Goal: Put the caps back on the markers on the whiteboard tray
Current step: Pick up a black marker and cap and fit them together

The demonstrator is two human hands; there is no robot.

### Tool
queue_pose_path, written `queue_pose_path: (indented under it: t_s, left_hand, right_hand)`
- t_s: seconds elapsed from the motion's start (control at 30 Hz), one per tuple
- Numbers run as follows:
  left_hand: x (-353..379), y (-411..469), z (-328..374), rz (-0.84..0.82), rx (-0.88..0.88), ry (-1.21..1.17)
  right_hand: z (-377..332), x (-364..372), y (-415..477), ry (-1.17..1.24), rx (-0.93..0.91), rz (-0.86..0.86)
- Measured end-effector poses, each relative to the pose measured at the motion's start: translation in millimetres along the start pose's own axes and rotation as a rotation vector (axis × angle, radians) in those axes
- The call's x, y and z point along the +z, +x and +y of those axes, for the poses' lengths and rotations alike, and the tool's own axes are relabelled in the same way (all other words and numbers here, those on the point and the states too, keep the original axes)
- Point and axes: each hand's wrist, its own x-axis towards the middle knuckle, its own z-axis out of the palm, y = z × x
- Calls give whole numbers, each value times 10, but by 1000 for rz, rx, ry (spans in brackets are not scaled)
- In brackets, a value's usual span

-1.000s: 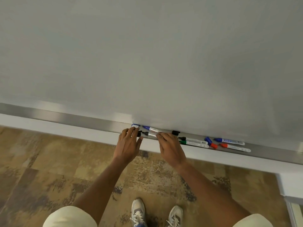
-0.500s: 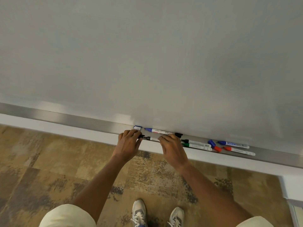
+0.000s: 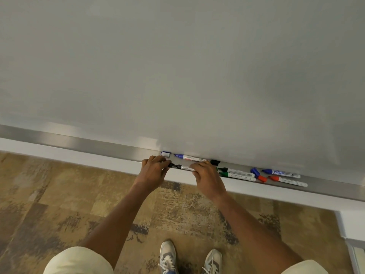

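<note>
Whiteboard (image 3: 177,66) fills the far view, its metal tray (image 3: 79,142) running left to right above patterned carpet (image 3: 49,194). At the tray's middle, the right hand (image 3: 209,178) grips the barrel of a black marker (image 3: 184,167) while the left hand (image 3: 153,171) pinches what seems to be its cap at the tip. Capping this marker looks to be the step in hand; pressing it home comes next. Farther right lie uncapped markers and loose caps, among them a blue cap (image 3: 255,171) and a red cap (image 3: 262,178).
</note>
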Motion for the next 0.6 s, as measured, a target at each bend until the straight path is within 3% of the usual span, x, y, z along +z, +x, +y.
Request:
queue_pose_path:
  t_s: [0.23, 0.43, 0.6]
  left_hand:
    - [-141, -60, 101, 88, 63, -101]
    - [-522, -65, 372, 178, -26, -464]
    - [-877, -42, 637, 116, -113, -808]
  right_hand:
    - [2, -142, -19, 134, 57, -36]
    - [-98, -555, -101, 180, -28, 42]
    - [-271, -1161, -221, 225, -96, 156]
